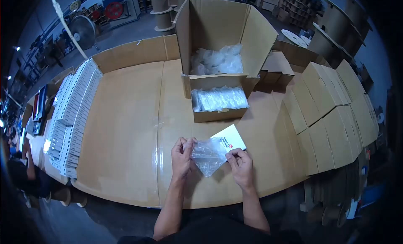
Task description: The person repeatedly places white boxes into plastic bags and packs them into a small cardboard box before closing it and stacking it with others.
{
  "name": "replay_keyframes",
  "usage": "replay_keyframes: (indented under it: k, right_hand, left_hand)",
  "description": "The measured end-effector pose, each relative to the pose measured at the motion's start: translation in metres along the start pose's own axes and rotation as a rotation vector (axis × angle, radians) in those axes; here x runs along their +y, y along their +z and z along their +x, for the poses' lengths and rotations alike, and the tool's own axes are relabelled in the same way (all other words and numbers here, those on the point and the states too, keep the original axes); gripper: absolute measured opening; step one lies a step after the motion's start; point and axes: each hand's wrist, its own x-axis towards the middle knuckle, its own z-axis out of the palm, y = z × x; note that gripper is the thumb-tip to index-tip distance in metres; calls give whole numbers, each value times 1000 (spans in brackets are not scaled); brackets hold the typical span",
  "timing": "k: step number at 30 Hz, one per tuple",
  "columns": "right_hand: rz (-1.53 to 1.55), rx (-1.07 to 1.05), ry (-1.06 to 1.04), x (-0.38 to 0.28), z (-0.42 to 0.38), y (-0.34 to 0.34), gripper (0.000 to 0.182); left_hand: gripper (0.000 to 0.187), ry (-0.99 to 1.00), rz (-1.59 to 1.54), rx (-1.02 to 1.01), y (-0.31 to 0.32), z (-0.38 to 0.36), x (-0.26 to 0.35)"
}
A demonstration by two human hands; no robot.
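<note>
A clear plastic bag (pixel 208 160) stretches between my two hands over the cardboard-covered table. My left hand (pixel 181 157) is closed on the bag's left end, thumb and fingers pinched together. My right hand (pixel 240 163) pinches the bag's right edge, its fingertips right at the lower edge of a flat white box (pixel 233 137). Dark print and a small red logo mark the box, and the bag overlaps its left part. Just beyond it stands a small open carton (pixel 218 117) packed with a row of clear plastic-wrapped items (pixel 220 99).
Behind the small carton, a tall open cardboard box (pixel 218 23) contains loose clear plastic bags (pixel 218 59). White boxes (pixel 75 105) are stacked along the left edge. Brown cartons (pixel 325 118) are piled at right. A person's arm (pixel 29 160) shows at far left.
</note>
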Motion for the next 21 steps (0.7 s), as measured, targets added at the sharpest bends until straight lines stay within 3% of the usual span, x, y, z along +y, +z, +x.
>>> replay_keyframes:
  k: [2,5,8,11,12,15,19,20,21]
  right_hand:
    - [-123,-16,-45,0,-3,0,15]
    - [-183,-119,48,-13,-8,-3,9]
    - [-27,-102,44,-6,-7,-7,14]
    - [-151,-65,-96,-26,6,-4,23]
    - [-236,-142,-110,-27,13,-5,38]
    - [-284,-389,-168,-41,33,2,50]
    - [-185,-721,-126,-12,51,9,66]
    - [-98,-737,-131,-3,48,12,45]
    - [-97,-717,-110,-2,45,14,37]
  left_hand:
    - [32,-35,-10,37,5,-4,12]
    - [31,88,120,23,-10,1,9]
    - [29,149,310,1,-20,5,6]
    - [29,93,361,-148,-22,4,13]
    - [29,109,296,-185,-19,4,14]
    - [28,84,339,-313,-19,4,20]
    - [29,110,432,-379,-15,4,35]
    - [27,139,518,-385,-23,9,30]
    - [26,172,549,-410,-24,13,36]
